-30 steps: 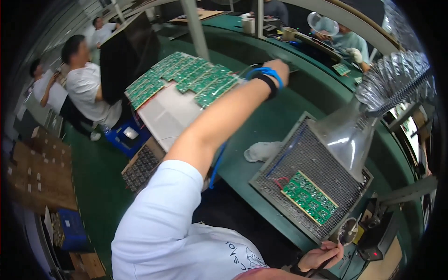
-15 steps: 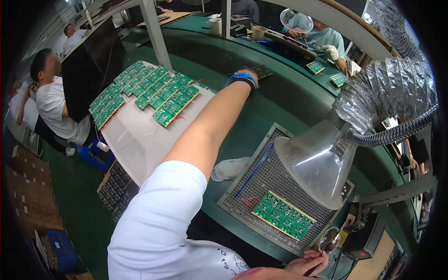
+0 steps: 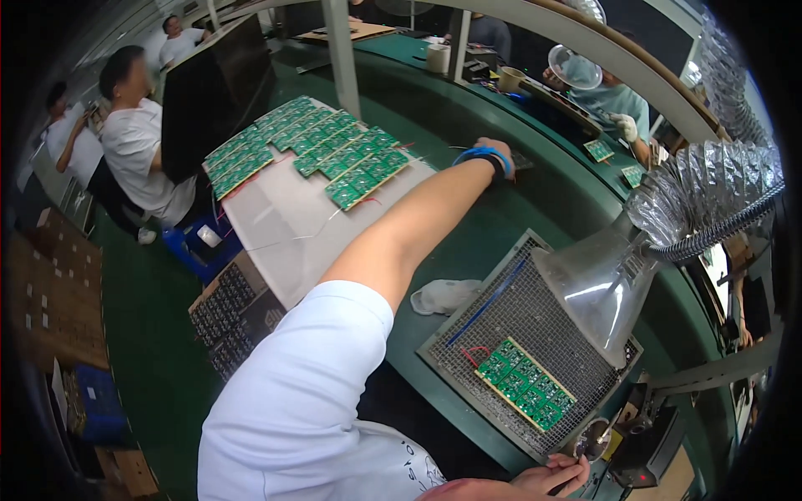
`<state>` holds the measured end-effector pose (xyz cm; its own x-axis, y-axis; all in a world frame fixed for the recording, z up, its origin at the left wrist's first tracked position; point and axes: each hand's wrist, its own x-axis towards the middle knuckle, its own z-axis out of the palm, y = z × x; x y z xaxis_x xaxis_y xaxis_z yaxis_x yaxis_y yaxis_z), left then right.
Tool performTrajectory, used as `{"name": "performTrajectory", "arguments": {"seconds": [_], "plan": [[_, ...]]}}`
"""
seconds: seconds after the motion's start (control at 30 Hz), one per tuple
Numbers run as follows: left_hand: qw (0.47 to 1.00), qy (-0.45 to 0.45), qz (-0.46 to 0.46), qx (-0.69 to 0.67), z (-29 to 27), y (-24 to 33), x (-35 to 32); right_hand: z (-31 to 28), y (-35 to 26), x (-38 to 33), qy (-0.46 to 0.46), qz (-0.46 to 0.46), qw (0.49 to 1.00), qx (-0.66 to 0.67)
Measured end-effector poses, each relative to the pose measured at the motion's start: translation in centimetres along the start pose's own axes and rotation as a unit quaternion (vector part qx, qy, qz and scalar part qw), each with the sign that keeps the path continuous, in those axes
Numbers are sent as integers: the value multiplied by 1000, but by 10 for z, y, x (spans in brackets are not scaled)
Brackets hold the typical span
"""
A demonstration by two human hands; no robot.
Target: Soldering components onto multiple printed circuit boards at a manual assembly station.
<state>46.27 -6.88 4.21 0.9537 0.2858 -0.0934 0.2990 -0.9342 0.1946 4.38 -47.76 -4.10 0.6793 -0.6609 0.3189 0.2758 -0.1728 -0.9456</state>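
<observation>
My left hand point(image 3: 497, 154) reaches far across the green bench, a blue band and a black band at its wrist. Its fingers curl down at the edge of a dark circuit board point(image 3: 521, 159), partly hidden behind the hand. Low in view my right hand point(image 3: 558, 476) is closed, fingers together, beside a small round metal dish point(image 3: 591, 439); what it holds, if anything, cannot be made out. In front of me a green circuit board panel point(image 3: 526, 382) with red wires lies on a grey mesh tray point(image 3: 489, 321).
Several green board panels point(image 3: 309, 138) cover the far part of a white board point(image 3: 276, 221) at left. A clear fume hood point(image 3: 597, 292) on a silver duct hangs over the tray. A crumpled white glove-like item point(image 3: 444, 296) lies beside it. People sit opposite and at left.
The whole view has shifted, so the scene sits farther right and lower. My left hand stays stretched out at the dark board and covers more of it. My right hand stays by the dish.
</observation>
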Motion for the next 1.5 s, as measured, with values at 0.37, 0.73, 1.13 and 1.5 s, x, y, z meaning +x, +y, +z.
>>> {"name": "performTrajectory", "arguments": {"seconds": [0.37,0.73,1.13,1.5], "plan": [[927,314,197,47,-74,-34,-250,7,3,5,-8,-73,992,104],[870,461,6,176,-138,-169,-535,3,4,6,-35,-70,991,110],[896,434,30,-92,-39,-256,-478,5,2,6,-25,-89,988,120],[893,413,-151,-92,18,-413,-355,9,4,9,-19,-109,991,71]]}}
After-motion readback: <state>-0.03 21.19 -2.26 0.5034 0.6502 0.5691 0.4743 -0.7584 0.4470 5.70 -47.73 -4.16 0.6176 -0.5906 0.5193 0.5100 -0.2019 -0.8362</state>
